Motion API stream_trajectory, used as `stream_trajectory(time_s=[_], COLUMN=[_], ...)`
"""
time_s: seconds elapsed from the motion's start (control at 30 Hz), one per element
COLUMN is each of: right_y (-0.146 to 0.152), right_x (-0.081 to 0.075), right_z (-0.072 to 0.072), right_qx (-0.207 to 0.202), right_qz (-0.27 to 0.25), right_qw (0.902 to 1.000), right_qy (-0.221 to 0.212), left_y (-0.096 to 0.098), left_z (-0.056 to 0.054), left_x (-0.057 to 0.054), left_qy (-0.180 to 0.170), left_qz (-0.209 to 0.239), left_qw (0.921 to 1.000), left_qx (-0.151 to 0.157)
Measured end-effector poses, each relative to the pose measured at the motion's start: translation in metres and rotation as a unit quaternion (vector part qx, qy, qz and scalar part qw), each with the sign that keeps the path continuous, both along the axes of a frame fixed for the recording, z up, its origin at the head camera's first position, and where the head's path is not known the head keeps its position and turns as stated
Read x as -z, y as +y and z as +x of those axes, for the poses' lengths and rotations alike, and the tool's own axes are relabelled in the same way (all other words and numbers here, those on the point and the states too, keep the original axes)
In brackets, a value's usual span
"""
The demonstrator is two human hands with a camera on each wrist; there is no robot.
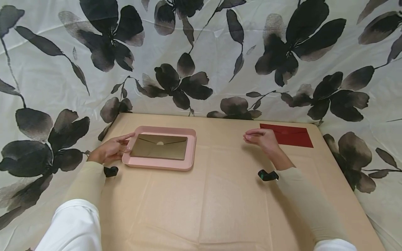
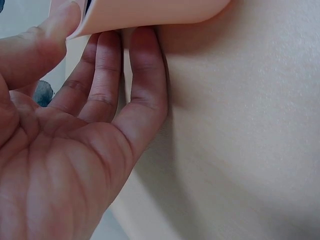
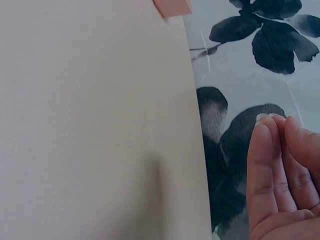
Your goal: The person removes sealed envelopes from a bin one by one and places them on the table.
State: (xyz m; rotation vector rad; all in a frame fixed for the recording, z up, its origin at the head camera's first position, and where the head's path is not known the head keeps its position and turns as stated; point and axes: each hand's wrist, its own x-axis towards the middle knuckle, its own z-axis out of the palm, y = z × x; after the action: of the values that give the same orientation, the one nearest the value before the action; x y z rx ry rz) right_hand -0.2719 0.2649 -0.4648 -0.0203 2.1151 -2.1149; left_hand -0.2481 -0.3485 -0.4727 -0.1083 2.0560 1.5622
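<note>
My left hand (image 1: 110, 150) holds the left side of a pink tray (image 1: 190, 148). In the left wrist view the thumb lies over the rim of the tray (image 2: 155, 12), and the other fingers reach under its edge. On the tray is a gold envelope (image 1: 160, 152) with its flap side up and a round pale seal. Over the right part of the table, my right hand (image 1: 263, 139) is raised and holds nothing. Its fingers are together and slightly bent, the thumb close to the fingertips. Just behind it lies a red envelope (image 1: 293, 136), partly covered by the hand in the head view.
A tan cover with fold creases lies over the table (image 1: 220, 198). Behind and around it hangs a white cloth (image 1: 226, 73) printed with dark flowers. Each wrist wears a small black camera (image 1: 268, 175).
</note>
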Motion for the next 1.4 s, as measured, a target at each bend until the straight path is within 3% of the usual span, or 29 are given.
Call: stream_trajectory(time_s=[0.27, 0.77, 1.4], right_y=[-0.016, -0.035, -0.067], right_x=[0.005, 0.001, 0.005], right_z=[0.001, 0.001, 0.001], right_qx=[-0.017, -0.035, -0.064], right_qz=[0.009, 0.024, 0.004], right_qw=[0.9997, 0.9990, 0.9979], right_qy=[-0.013, -0.012, -0.011], left_y=[0.000, 0.001, 0.000], left_z=[0.001, 0.000, -0.002], left_x=[0.001, 0.000, 0.001], left_qy=[-0.003, 0.003, 0.004], left_qz=[-0.013, -0.026, -0.028], left_qw=[0.9999, 0.9997, 0.9996], left_qx=[-0.001, -0.001, -0.007])
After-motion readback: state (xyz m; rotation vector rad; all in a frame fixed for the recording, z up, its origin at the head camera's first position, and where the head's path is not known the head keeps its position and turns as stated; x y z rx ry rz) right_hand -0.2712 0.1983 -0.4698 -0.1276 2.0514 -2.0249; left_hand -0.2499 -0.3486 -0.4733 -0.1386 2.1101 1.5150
